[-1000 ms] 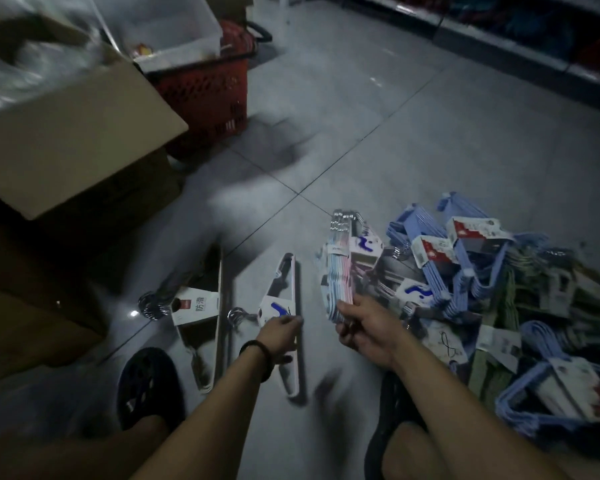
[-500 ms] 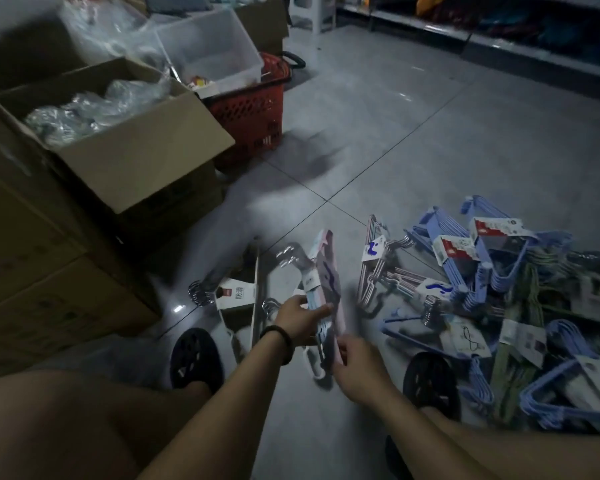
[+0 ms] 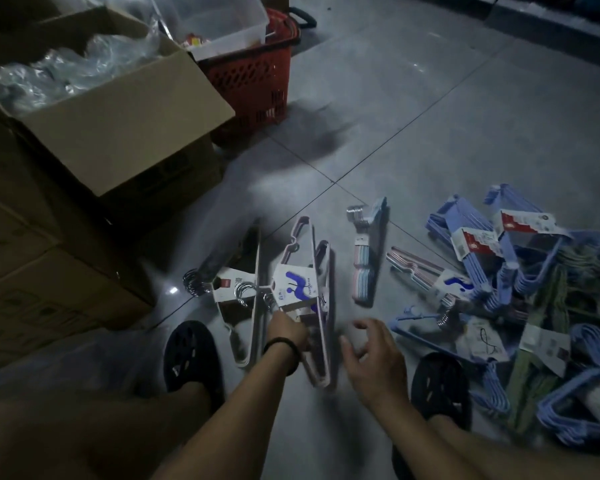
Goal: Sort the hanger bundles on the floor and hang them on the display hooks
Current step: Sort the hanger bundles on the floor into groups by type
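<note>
Plainly the floor (image 3: 430, 116) carries everything: toward its right edge sprawls the heap (image 3: 482, 251) of mostly blue bundles, tangled and overlapping, and toward its near edge, just ahead of the person's feet, lies the pink bundle (image 3: 302, 289) with a blue-marked card, close beside a white bundle (image 3: 250, 271); whether the two touch I cannot tell. A pastel bundle (image 3: 369, 258) lies apart between these and the heap. Each bundle looks light and stiff, a flat stack of thin hangers banded by a card sleeve; the plastic arms are probably slick and the metal hooks likely snag on neighbours, so the sound hold is around the card band or the cluster of hooks, lifting straight out of the tangle. Pulling by one arm could fan the stack or tear the card. The left hand (image 3: 288, 329) grips the pink bundle at the lower edge of its card, fingers closed on it and partly hidden. The right hand (image 3: 374, 355) hovers just right of it, fingers spread and loosely bent, holding nothing. Half a second earlier both hands held this bundle on edge above the floor; now it is laid nearly flat next to the white one and the right hand has let go.
</note>
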The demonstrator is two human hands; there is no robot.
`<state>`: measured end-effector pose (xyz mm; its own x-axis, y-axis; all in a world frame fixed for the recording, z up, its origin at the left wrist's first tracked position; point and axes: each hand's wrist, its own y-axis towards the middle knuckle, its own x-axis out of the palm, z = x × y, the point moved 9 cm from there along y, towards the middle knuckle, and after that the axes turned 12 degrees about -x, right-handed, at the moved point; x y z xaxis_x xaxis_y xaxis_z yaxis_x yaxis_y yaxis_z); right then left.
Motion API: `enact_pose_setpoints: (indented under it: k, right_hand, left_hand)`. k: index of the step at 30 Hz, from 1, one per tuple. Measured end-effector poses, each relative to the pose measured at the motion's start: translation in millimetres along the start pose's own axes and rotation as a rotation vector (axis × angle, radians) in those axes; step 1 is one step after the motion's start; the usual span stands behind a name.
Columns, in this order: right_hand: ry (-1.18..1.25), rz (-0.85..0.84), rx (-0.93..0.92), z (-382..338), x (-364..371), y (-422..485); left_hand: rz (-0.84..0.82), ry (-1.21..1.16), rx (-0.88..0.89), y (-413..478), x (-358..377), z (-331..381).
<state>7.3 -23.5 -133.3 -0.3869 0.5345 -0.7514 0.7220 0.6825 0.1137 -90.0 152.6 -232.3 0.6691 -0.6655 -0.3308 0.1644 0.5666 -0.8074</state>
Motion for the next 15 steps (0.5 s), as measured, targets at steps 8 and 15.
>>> enact_pose_setpoints:
  k: [8, 15]
  right_hand:
    - [0.224, -0.378, 0.377, 53.1, 105.9, 18.1]
    - [0.097, -0.381, 0.449, 87.9, 145.3, 22.7]
  left_hand:
    - [0.020, 0.128, -0.028, 31.6, 25.4, -1.2]
    - [-0.013, 0.101, -0.123, 72.5, 46.1, -23.6]
